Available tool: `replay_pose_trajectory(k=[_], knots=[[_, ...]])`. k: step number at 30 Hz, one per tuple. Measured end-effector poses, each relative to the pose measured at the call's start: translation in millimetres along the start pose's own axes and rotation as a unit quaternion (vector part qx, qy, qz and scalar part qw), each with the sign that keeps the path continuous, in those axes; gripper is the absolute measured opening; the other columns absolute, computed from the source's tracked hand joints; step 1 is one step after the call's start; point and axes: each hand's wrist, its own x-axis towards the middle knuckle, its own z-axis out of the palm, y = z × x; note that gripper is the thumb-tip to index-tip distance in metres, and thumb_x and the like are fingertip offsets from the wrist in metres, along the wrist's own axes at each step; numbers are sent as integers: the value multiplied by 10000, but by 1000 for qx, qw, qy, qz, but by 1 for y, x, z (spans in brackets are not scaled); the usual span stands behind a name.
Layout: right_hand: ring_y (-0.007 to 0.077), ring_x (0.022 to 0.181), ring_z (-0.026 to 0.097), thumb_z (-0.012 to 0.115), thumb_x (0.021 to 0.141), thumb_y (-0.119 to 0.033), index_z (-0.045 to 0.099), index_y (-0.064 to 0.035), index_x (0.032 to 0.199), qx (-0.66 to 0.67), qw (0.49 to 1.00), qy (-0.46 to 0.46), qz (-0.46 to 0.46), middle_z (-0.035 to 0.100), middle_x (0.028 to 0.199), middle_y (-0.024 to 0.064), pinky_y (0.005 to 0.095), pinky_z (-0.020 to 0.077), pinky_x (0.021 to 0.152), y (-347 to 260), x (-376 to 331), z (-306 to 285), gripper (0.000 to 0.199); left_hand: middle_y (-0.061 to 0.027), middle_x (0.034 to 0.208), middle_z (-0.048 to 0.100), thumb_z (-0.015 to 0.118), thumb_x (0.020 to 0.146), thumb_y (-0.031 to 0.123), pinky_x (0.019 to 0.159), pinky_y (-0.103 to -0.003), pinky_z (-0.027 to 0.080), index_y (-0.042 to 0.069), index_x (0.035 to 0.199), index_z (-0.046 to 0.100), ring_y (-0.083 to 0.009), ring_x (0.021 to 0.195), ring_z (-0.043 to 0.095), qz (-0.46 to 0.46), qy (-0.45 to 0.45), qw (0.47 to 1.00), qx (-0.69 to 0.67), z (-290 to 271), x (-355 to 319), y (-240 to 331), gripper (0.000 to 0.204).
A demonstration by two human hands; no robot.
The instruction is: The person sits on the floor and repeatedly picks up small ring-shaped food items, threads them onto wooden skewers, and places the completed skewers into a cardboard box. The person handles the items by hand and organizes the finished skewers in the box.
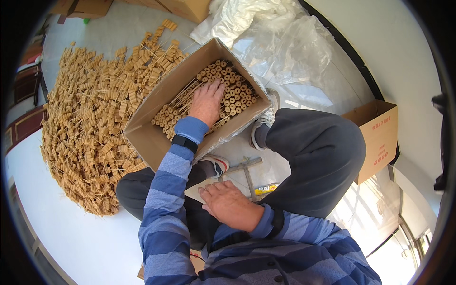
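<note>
An open cardboard box (pixel 153 138) stands tilted in front of my legs. Inside lie rows of thin sticks with round tan heads (pixel 232 97), a dark hole in the middle of each head. My left hand (pixel 206 103) reaches into the box and rests on the sticks between the two groups of heads, its fingers stretched out. What lies beneath the palm is hidden. Above my lap, my right hand (pixel 231 205) has its back turned up and its fingers loosely bent, with the thumb apart; nothing shows in it.
A large heap of similar tan-headed sticks (pixel 95 128) spreads over the floor on the left. Crumpled clear plastic (pixel 294 50) lies beyond the box. Another open carton (pixel 377 137) stands by the wall at right. Between my legs are a metal frame (pixel 248 178) and a yellow item (pixel 266 189).
</note>
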Motion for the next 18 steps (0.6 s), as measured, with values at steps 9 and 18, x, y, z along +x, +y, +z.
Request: replay_pose_trajectory(k=[9,18], knots=[[301,1031,612,636,926,-254,583,-7,1253,-28,1000,-1,-8,643,1106,145,409,454,898,-2,3,1,413,-223,1460,468,509,881,-33,1141,-444,370,4,1393,502,-401,1352,435,-47,38,994,-94,11,-12,1,513],[317,1005,617,615,933,-259,591,-7,1222,-39,999,-18,-1,646,1097,156,417,462,891,-2,2,6,385,-207,1390,530,498,1004,64,994,-328,491,-50,1481,384,-280,1178,589,-377,88,707,-592,-3,-17,-42,503]])
